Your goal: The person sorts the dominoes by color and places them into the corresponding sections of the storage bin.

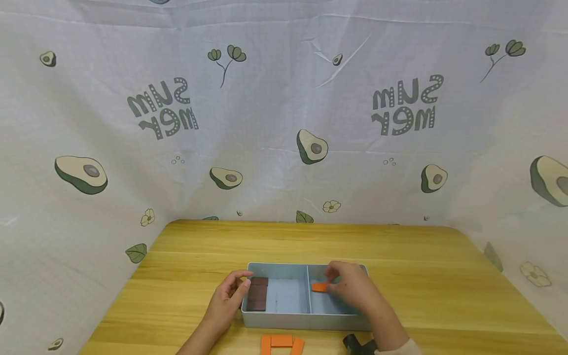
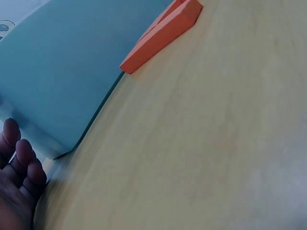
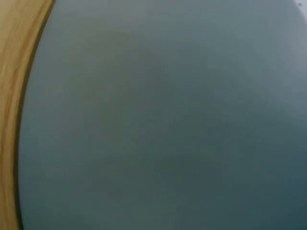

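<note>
A light blue box point(image 1: 276, 321) with a divider stands on the table. Several dark brown flat blocks point(image 1: 257, 294) line the left end of its larger left compartment. My left hand point(image 1: 225, 301) rests at the box's left end, thumb and index finger by the rim; the left wrist view shows its other fingers point(image 2: 24, 160) beside the outer corner. Over the right compartment, my right hand point(image 1: 352, 286) pinches an orange flat block point(image 1: 319, 287), whose right end the fingertips cover. The right wrist view holds only a blurred box wall point(image 3: 158, 115), without the hand.
Three orange blocks point(image 1: 281, 340) lie in front of the box, cut by the lower frame edge. A black object point(image 1: 353, 343) shows beside my right wrist. Behind the wooden table point(image 1: 310, 241) hangs a white curtain point(image 1: 275, 98) printed with avocados.
</note>
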The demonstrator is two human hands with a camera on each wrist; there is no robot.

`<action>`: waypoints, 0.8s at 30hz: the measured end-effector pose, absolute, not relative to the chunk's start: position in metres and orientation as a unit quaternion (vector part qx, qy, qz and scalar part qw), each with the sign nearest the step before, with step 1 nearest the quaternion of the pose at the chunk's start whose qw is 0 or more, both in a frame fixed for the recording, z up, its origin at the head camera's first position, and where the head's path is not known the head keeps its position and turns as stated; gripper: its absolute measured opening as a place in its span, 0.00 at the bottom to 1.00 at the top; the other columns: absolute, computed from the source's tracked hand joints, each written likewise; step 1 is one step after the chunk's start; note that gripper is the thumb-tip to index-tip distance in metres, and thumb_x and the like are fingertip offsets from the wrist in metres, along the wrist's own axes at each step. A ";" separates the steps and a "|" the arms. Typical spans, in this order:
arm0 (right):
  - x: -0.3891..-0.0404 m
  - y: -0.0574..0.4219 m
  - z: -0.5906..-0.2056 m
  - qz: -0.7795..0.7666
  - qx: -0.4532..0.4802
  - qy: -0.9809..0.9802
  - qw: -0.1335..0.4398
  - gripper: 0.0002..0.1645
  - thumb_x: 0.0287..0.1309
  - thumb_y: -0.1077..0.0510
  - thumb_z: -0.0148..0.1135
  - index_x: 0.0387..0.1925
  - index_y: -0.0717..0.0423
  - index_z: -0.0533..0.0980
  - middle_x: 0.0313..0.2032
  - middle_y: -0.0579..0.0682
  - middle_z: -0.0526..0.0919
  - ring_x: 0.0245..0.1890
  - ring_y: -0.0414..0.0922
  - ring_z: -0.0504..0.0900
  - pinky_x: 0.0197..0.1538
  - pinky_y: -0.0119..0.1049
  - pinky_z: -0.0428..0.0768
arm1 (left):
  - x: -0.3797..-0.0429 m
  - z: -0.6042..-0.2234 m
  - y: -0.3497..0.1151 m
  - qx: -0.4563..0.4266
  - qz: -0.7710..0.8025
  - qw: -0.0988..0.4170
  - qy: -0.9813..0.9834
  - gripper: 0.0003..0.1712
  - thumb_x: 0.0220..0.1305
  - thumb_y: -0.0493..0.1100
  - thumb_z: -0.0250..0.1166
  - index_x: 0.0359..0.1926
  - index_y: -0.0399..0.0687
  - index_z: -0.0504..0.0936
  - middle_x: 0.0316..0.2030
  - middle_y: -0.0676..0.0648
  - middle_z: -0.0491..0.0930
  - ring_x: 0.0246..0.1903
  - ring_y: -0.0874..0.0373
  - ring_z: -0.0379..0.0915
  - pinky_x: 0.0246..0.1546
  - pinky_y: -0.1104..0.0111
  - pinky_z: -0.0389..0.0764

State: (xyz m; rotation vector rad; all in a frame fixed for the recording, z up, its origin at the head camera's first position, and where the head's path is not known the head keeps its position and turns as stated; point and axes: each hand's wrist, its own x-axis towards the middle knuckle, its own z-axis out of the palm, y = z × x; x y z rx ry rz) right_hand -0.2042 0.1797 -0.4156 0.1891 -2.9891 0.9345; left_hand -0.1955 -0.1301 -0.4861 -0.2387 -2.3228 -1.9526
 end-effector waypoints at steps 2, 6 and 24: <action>-0.205 0.180 -0.415 0.294 0.053 -0.954 -0.005 0.13 0.51 0.69 0.73 0.38 0.53 0.83 0.37 0.46 0.87 0.42 0.46 0.84 0.48 0.50 0.83 | -0.196 -0.487 -0.130 -0.079 -0.640 0.051 -0.762 0.12 0.73 0.43 0.63 0.54 0.48 0.82 0.28 0.53 0.71 0.25 0.65 0.66 0.28 0.73 0.70; -0.205 0.180 -0.414 0.292 0.037 -0.955 -0.028 0.11 0.53 0.69 0.72 0.37 0.53 0.82 0.35 0.47 0.86 0.39 0.45 0.83 0.45 0.48 0.83 | -0.196 -0.487 -0.130 -0.081 -0.638 0.056 -0.764 0.12 0.73 0.43 0.63 0.54 0.47 0.82 0.28 0.53 0.71 0.25 0.66 0.66 0.29 0.73 0.70; -0.204 0.178 -0.418 0.356 0.051 -0.931 -0.068 0.09 0.53 0.64 0.72 0.33 0.52 0.80 0.33 0.45 0.83 0.36 0.43 0.78 0.40 0.42 0.78 | -0.194 -0.484 -0.130 -0.070 -0.636 0.038 -0.767 0.12 0.73 0.45 0.63 0.54 0.50 0.82 0.28 0.52 0.71 0.25 0.64 0.66 0.29 0.73 0.70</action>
